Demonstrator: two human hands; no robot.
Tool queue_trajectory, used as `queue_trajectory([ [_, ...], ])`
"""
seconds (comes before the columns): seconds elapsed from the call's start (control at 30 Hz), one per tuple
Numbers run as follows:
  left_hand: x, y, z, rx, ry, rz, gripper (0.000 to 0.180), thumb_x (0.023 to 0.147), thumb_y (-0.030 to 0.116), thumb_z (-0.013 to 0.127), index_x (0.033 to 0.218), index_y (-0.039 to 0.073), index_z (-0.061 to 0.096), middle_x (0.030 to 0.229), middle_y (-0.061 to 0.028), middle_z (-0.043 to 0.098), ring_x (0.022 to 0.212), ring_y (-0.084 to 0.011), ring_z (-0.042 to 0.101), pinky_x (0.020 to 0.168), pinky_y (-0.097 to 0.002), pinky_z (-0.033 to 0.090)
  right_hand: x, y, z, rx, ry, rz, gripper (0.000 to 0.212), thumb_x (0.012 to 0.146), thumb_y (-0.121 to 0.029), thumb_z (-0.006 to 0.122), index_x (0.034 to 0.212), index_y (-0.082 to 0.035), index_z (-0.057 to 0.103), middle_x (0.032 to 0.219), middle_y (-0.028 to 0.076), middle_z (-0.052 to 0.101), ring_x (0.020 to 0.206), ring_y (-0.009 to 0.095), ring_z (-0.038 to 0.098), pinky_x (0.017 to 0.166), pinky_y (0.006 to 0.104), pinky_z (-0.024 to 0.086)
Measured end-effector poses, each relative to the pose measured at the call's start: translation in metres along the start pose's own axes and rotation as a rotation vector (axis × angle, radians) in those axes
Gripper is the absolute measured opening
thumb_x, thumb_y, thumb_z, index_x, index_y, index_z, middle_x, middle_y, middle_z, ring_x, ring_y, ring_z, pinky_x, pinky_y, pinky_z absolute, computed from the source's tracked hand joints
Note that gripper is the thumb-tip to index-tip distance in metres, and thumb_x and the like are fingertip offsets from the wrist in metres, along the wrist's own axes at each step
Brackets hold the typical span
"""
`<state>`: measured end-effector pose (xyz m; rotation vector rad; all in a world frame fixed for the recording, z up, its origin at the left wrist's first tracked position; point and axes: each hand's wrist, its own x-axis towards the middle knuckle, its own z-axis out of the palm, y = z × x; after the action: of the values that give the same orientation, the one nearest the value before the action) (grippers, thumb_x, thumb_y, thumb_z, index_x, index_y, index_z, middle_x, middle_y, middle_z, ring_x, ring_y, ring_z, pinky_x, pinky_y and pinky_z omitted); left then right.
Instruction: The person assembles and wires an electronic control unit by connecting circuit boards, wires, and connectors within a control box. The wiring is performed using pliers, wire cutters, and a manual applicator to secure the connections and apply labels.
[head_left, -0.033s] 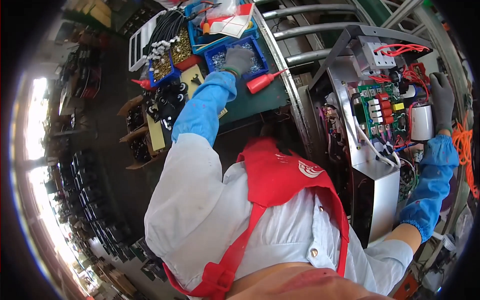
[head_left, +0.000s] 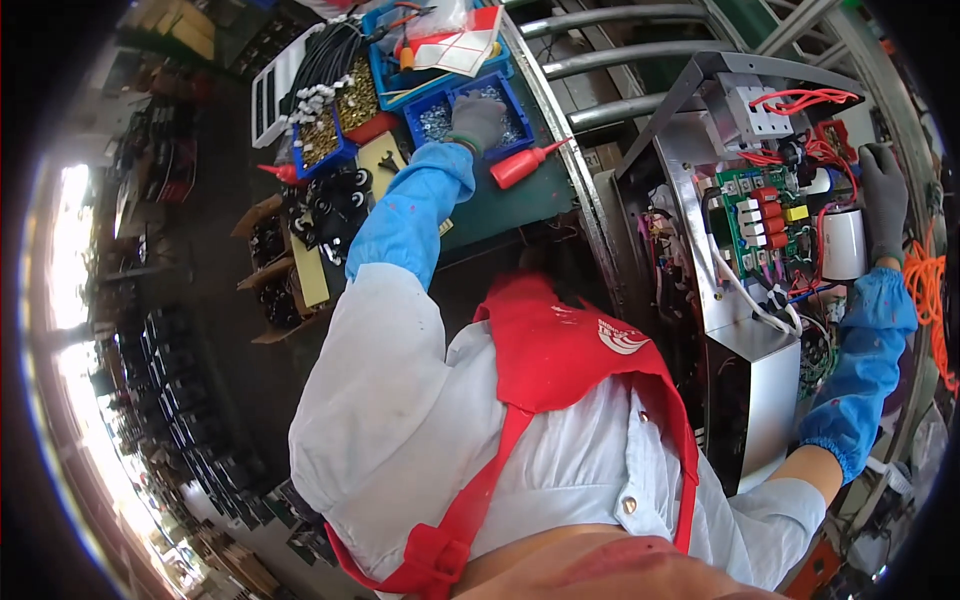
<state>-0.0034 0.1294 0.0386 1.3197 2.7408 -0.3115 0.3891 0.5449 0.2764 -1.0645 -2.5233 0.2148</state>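
Observation:
My left hand (head_left: 478, 122), in a grey glove, reaches down into a blue bin (head_left: 415, 116) of small silvery screws (head_left: 435, 122). Its fingertips are hidden among them. At the far right, my right hand (head_left: 884, 200), also gloved in grey, is closed with curled fingers beside an open metal chassis (head_left: 730, 310). Whatever it may grip is hidden. Nearest to it inside the chassis are a white cylindrical part (head_left: 843, 245) and red wires (head_left: 835, 155). A green circuit board (head_left: 745, 225) with red and white components sits further left in the chassis.
A red squeeze bottle (head_left: 515, 168) lies by the screw bin. Further left are a bin of brass-coloured parts (head_left: 322, 140), black cables (head_left: 325, 62) and black round parts (head_left: 330, 205). A metal rail (head_left: 570, 130) runs between bench and chassis. Orange cable (head_left: 930, 300) hangs at right.

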Motion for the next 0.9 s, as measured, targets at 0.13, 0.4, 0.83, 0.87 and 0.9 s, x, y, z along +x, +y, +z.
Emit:
queue_trajectory([
  [0.13,0.021,0.004,0.02,0.047,-0.047,0.002,0.022,0.08,0.03,0.064,0.096,0.016,0.071,0.103,-0.0066,0.07,0.106,-0.0289,0.06,0.088,-0.0407,0.046,-0.005,0.001,-0.002,-0.055,0.026,0.028,0.032,0.092,-0.033,0.053,0.109,-0.008,0.064,0.101,0.013,0.067,0.091,0.027,0.065,0.082,0.0343,0.048],
  [0.4,0.027,-0.033,0.032,-0.534,-0.001,-0.038,0.026,0.08,0.024,0.064,0.099,0.007,0.072,0.096,-0.0123,0.071,0.091,-0.0276,0.068,0.082,-0.0398,0.052,-0.008,0.008,-0.001,-0.07,0.077,0.057,0.032,0.093,-0.032,0.054,0.114,-0.009,0.062,0.101,0.013,0.067,0.091,0.024,0.065,0.082,0.0328,0.048],
  [0.83,-0.005,-0.026,-0.041,-2.18,-0.113,-0.298,0.022,0.091,0.011,0.063,0.11,0.0,0.063,0.091,-0.0075,0.065,0.074,-0.0131,0.062,0.061,-0.0215,0.051,-0.006,0.006,-0.02,-0.354,0.231,-0.498,0.028,0.091,-0.027,0.057,0.108,-0.007,0.065,0.098,0.011,0.068,0.089,0.023,0.065,0.079,0.0308,0.048],
  [0.87,0.002,-0.014,-0.06,-2.31,-0.161,-0.199,0.02,0.093,0.012,0.061,0.11,0.001,0.063,0.089,-0.0054,0.064,0.072,-0.0107,0.06,0.058,-0.0189,0.049,-0.009,0.01,-0.024,-0.164,0.287,-0.309,0.029,0.094,-0.025,0.055,0.111,-0.002,0.063,0.099,0.01,0.067,0.089,0.016,0.061,0.08,0.0283,0.047],
  [0.9,0.002,-0.003,-0.086,-2.267,-0.15,-0.103,0.02,0.094,0.013,0.06,0.11,0.001,0.063,0.088,-0.0055,0.063,0.071,-0.0112,0.06,0.057,-0.019,0.049,-0.022,-0.038,-0.03,0.144,0.328,-0.026,0.029,0.094,-0.024,0.056,0.11,-0.002,0.064,0.097,0.009,0.067,0.086,0.015,0.061,0.079,0.0283,0.047],
])
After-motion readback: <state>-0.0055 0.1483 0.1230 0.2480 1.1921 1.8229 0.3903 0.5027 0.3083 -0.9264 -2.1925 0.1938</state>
